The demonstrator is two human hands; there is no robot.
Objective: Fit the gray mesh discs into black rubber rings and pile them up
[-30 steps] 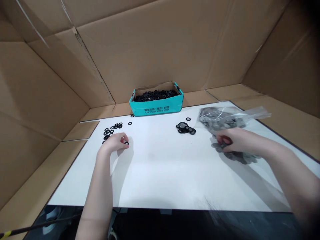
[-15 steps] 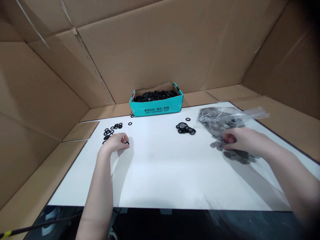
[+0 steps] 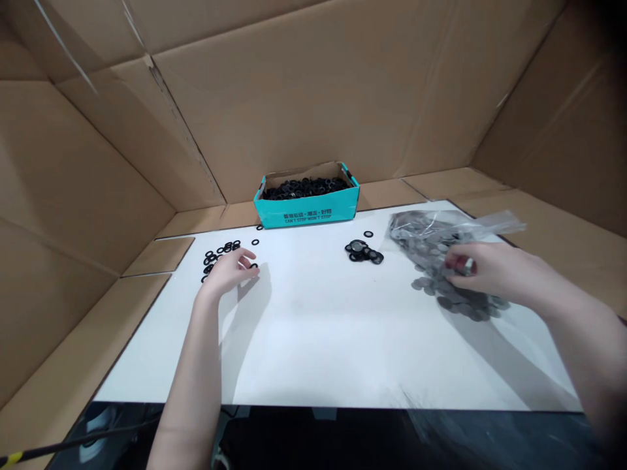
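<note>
A small black ring [image 3: 253,266] is pinched in the fingertips of my left hand [image 3: 230,271], above the white table. Just beside that hand lies a loose cluster of black rings [image 3: 209,256], partly hidden by it. My right hand [image 3: 482,267] is over a heap of thin grey discs [image 3: 463,305], its thumb and fingers closed on what looks like one grey disc [image 3: 469,265]. Behind it, more discs fill a clear plastic bag [image 3: 421,228] whose opening spills onto the heap. Between the hands sits a small pile of black rings with grey discs in them [image 3: 362,250].
At the back stands a turquoise box [image 3: 307,212] full of black rings. Single rings lie near it, one right of centre [image 3: 368,234] and one on the left [image 3: 255,242]. Cardboard walls [image 3: 294,98] enclose the white table [image 3: 304,352] at the back and sides.
My left hand has lifted slightly up and to the right with the black ring. My right hand has risen a little from the disc heap, a grey disc now showing at its fingers.
</note>
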